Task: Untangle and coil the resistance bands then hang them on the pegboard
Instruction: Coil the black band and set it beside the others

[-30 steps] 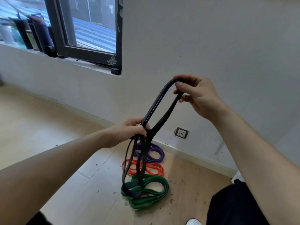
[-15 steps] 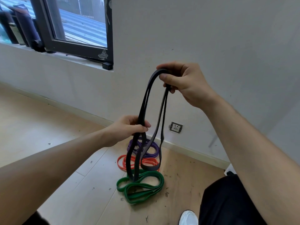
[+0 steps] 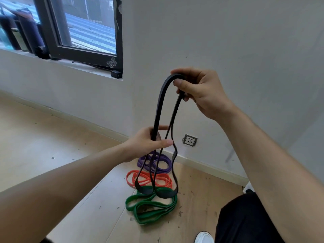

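Black rubber band (image 3: 158, 106) hangs limp and stretchy above the floor (image 3: 52, 137), right hand (image 3: 201, 92) grip pinched on its top bend, left hand (image 3: 145, 142) curled round one strand midway, likely the best holds.

The right hand (image 3: 201, 92) pinched the top bend of a long black rubber resistance band (image 3: 158, 109) before the pale wall; the left hand (image 3: 147, 142), lower, gripped one strand; the loose loops hung below; on the light wooden floor (image 3: 52, 137) lay a coiled purple rubber band (image 3: 164, 163) nearest the wall, a coiled orange rubber band (image 3: 133, 178) beside it, then a coiled green rubber band (image 3: 150, 207); a white wall socket (image 3: 189, 140) sat above the skirting.
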{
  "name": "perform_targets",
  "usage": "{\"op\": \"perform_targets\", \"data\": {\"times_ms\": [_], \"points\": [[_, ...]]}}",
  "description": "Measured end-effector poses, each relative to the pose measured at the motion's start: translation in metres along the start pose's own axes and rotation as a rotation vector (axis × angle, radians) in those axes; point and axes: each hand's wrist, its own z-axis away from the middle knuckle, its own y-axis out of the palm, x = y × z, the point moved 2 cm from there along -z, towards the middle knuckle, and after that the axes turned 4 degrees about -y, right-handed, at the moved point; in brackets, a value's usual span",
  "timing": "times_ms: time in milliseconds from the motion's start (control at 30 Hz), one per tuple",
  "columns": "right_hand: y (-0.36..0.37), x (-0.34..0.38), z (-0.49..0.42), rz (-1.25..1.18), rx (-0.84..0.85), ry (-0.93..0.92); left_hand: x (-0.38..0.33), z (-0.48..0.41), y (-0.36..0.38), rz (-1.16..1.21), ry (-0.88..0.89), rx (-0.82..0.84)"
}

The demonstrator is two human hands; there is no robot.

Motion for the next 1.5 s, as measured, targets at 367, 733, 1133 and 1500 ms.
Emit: {"op": "perform_targets", "data": {"times_ms": [367, 733, 1133, 1500], "points": [[-0.008, -0.005, 0.0, -0.062, -0.047, 0.025, -0.004, 0.003, 0.006, 0.055, 0.009, 0.01], [-0.05, -0.035, 0.012, -0.165, -0.092, 0.18, -0.013, 0.011, -0.027, -0.296, 0.006, -0.229], [-0.069, -0.102, 0.051, 0.153, 0.27, 0.623, -0.034, 0.026, -0.073, -0.323, 0.105, -0.269], [0.016, -0.079, 0.045, 0.469, 0.54, 0.427, -0.039, 0.028, -0.068, -0.358, 0.119, -0.148]]}}
